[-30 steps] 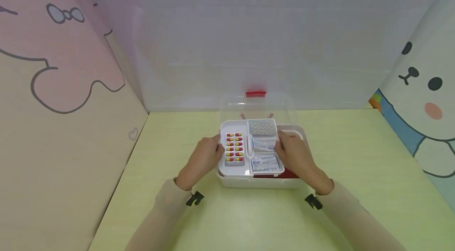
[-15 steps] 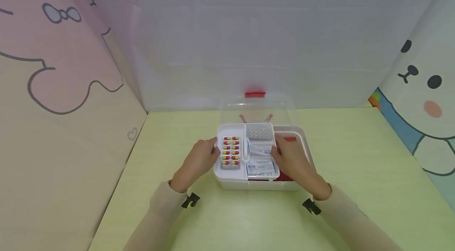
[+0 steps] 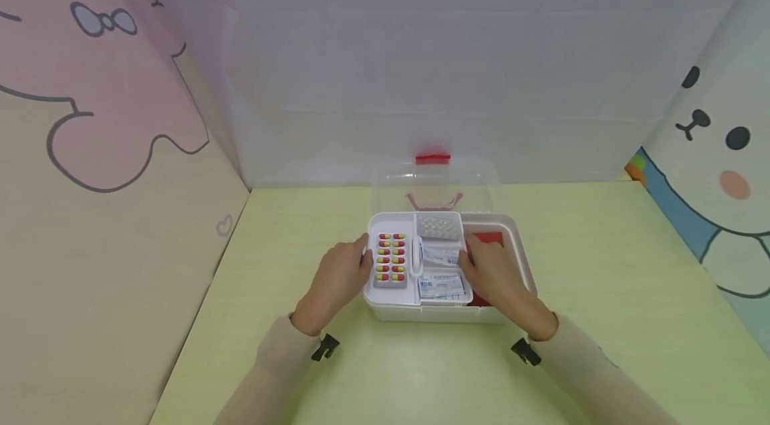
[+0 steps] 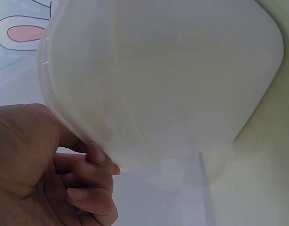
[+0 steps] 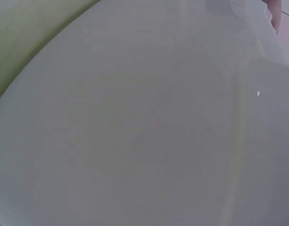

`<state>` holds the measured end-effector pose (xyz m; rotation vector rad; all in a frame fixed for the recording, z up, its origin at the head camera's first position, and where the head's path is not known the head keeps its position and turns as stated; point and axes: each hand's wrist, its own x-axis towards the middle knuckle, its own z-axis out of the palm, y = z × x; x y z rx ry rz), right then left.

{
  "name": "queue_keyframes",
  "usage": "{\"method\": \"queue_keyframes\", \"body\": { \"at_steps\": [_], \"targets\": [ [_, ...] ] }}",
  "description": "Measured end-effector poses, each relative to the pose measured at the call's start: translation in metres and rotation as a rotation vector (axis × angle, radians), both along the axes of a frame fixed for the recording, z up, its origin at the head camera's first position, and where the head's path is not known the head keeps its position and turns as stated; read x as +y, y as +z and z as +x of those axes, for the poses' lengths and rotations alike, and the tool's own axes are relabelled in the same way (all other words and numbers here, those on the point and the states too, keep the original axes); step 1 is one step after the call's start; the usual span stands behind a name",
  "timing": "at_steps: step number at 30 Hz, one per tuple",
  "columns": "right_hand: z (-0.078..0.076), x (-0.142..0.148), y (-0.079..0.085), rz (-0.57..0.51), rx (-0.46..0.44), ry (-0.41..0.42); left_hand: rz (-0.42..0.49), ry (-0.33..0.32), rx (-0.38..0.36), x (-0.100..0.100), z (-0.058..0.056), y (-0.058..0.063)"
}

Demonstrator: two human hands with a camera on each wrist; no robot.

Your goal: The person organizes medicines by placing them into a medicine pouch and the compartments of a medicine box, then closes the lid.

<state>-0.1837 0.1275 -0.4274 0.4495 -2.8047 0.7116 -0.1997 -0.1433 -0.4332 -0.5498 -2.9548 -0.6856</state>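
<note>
A white divided tray (image 3: 395, 223) sits over the left part of a white medicine box (image 3: 433, 314). The tray's left section holds a blister pack (image 3: 390, 261) of red and yellow capsules. On its right side lie a blister pack of pale tablets (image 3: 439, 228) and white packets with blue print (image 3: 442, 285). My left hand (image 3: 335, 278) pinches the tray's left rim; the left wrist view shows its curled fingertips (image 4: 94, 155) at that edge. My right hand (image 3: 496, 274) grips the tray's right edge, its fingertips partly hidden. White plastic wall fills most of the right wrist view.
Behind the box stands its clear raised lid (image 3: 385, 179) with a red latch (image 3: 432, 159) and a pink handle (image 3: 434, 205). Something red (image 3: 490, 238) shows inside the box, right of the tray. A pale table (image 3: 601, 264) surrounds it, with cartoon-printed walls (image 3: 120, 144) at both sides.
Both hands have brought the tray slightly left and toward me, lower over the box. More of the red inside the box shows. Over the last half second the tray barely moves.
</note>
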Motion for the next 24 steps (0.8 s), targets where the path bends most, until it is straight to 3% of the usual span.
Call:
{"method": "queue_keyframes", "body": {
  "at_steps": [5,9,17,24],
  "targets": [
    [0.001,-0.001,0.001,0.019,-0.022,0.002,-0.052,0.023,0.085,0.002,0.002,-0.006],
    [0.002,-0.002,0.001,0.036,-0.038,-0.011,-0.059,0.039,0.088,0.005,0.003,-0.008],
    [0.003,-0.006,0.006,0.070,-0.061,-0.045,-0.191,0.091,0.086,0.012,0.006,-0.007],
    [0.002,-0.006,0.003,0.097,-0.028,-0.054,-0.167,0.109,0.061,0.013,0.006,-0.007]
  ]
}}
